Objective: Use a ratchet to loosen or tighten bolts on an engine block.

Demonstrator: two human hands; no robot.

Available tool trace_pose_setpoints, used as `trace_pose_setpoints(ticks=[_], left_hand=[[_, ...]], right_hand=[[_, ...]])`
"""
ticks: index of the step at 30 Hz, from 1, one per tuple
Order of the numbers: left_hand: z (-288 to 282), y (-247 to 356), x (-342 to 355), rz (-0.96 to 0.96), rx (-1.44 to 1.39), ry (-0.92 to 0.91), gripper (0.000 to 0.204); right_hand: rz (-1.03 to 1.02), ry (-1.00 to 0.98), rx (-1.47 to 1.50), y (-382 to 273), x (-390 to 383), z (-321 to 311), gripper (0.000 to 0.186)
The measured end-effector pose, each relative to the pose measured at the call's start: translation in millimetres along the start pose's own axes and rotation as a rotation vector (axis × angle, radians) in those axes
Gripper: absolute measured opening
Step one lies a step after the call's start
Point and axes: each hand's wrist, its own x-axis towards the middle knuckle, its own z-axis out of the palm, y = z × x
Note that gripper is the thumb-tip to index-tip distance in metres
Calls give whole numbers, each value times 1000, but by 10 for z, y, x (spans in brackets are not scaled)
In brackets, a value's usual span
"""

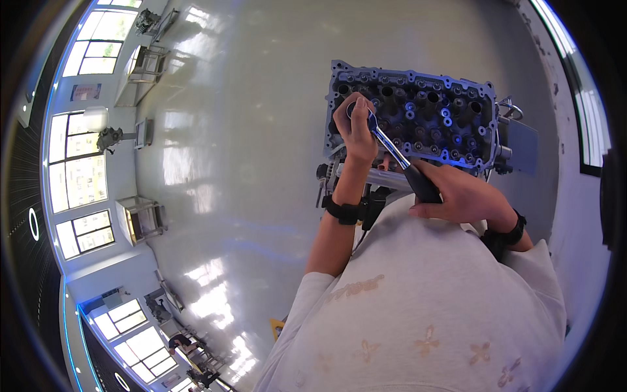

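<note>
A ratchet wrench [394,147] with a chrome shaft and a black handle slants across the near left part of an engine cylinder head [488,104]. My left hand [354,134] is closed over the ratchet's round head, above the left end of the engine part. What sits under the ratchet head is hidden by that hand. Lower right, my right hand [469,193] grips the black handle near my shirt. Valve springs, round tubes and bolts show inside the metal casting. Both wrists wear black straps.
The cylinder head rests on a stand with a metal bar [385,178] along its near side. A grey panel [522,145] juts out at its right. Far left stand work tables [140,219] and another engine part [110,138]. A wall with a window runs along the right.
</note>
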Motion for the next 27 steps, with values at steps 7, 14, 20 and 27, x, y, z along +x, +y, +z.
trace_pose_setpoints(ticks=[7,14,20,27], left_hand=[[-247,-277,-69,364,201,-68,19],[-210,47,-79,-314,-102,118,25],[-49,113,-3,-377,-234,112,22],[9,229,42,-346,-146,-54,34]], right_hand=[[130,165,310,16,31,-376,35],[-154,517,-294,317,557,-925,33],[-224,404,-780,337,1501,-1239,43],[-384,105,-1183,-232,2614,-929,45]])
